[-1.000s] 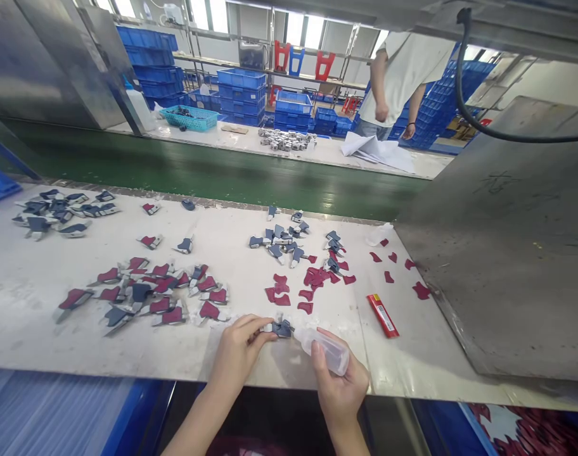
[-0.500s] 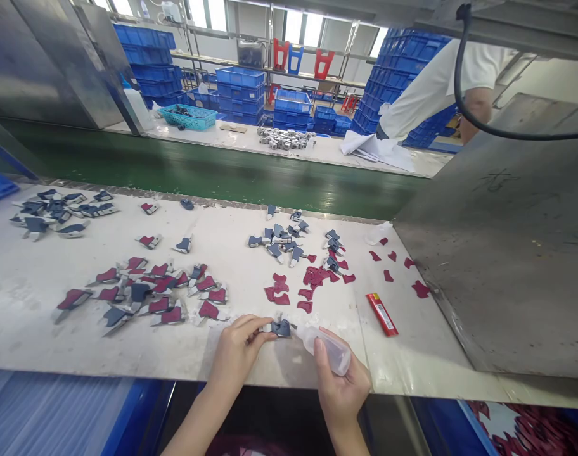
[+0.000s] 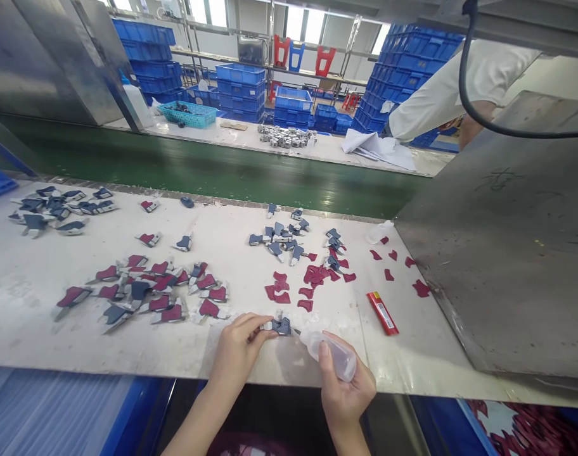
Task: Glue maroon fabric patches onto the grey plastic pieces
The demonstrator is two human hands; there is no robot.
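Note:
My left hand (image 3: 244,342) pinches a small dark blue and grey part (image 3: 282,326) by its light end, just above the tabletop. In my right hand (image 3: 348,386) is a translucent squeeze bottle (image 3: 334,356), tilted so that its thin nozzle points at the blue part, a small gap away. Beyond the hands lie loose maroon pieces (image 3: 316,275) and a cluster of blue-grey parts (image 3: 282,237). Left of them is a pile of similar parts with maroon faces (image 3: 160,285). What the left fingertips cover is hidden.
A red packet (image 3: 383,313) lies right of the bottle. A metal panel (image 3: 502,240) bounds the right side. Past the table (image 3: 27,329) runs a green belt (image 3: 213,168). Blue crates (image 3: 241,88) stack behind, and a person in white (image 3: 488,69) is at the back right.
My right hand has drawn the bottle slightly right and down, widening the gap between nozzle and part. My left hand stays nearly still. The person in white has shifted right.

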